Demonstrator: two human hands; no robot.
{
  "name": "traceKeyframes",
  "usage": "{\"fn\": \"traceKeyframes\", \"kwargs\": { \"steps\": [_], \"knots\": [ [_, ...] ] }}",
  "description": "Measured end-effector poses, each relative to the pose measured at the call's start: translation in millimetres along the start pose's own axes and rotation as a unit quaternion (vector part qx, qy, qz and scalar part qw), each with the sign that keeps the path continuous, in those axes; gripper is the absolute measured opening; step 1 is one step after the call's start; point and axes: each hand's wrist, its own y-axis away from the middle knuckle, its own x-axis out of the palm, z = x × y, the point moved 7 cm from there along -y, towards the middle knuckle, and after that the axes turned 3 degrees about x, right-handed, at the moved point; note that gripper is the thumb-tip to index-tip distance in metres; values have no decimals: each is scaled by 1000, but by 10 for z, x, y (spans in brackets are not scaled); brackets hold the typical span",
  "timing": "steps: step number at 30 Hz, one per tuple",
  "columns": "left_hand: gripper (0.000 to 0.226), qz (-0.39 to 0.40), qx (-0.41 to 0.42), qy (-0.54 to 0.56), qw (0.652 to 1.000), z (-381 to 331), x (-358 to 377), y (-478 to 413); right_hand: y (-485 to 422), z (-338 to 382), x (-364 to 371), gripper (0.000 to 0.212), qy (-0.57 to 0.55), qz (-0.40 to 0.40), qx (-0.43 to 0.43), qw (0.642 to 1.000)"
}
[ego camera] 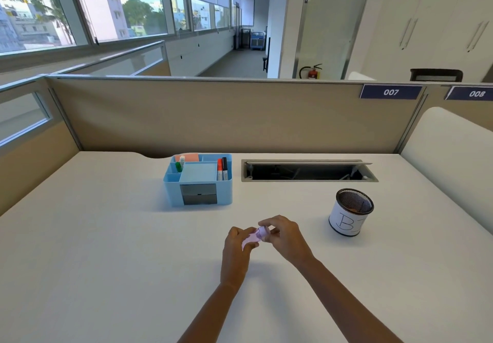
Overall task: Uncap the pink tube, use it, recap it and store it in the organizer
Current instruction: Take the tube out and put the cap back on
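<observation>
Pink tube (252,238), two hands' grip

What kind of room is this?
Probably an office: a desk walled by a numbered partition, a blue organizer holding markers, and a mesh pen cup.

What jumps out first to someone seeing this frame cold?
Front and centre, the left hand and right hand hold a pink tube between them just above the white desk, the right fingers on its cap end. Behind them stands a blue organizer with markers upright in its compartments. To the right sits a black mesh cup wrapped in white paper with handwritten lettering.
</observation>
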Motion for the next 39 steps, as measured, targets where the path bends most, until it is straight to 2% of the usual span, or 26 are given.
{"fn": "traceKeyframes", "kwargs": {
  "steps": [3,7,9,13,25,32,37,39],
  "knots": [
    [22,-12,13,12,1000,-1,-28,44,11,-69,11,22,-20,14,27,999],
    [17,3,55,33,998,-115,-27,102,23,-172,35,30,-52,20,78,995],
    [18,12,58,36,998,-127,-21,100,23,-203,35,27,-65,13,95,993],
    [24,13,41,32,999,-85,-16,74,21,-179,13,20,-67,2,73,995],
    [29,-8,101,-30,994,-177,10,2,14,-101,-89,25,-46,-26,6,999],
    [29,-34,116,-47,992,-223,48,57,-36,-136,-86,17,-73,-10,52,996],
    [34,-52,162,-124,978,-271,78,90,-53,-162,-70,19,-82,2,88,993],
    [32,-43,149,-116,981,-235,91,97,-51,-181,-58,21,-93,7,109,990]
  ]
}}
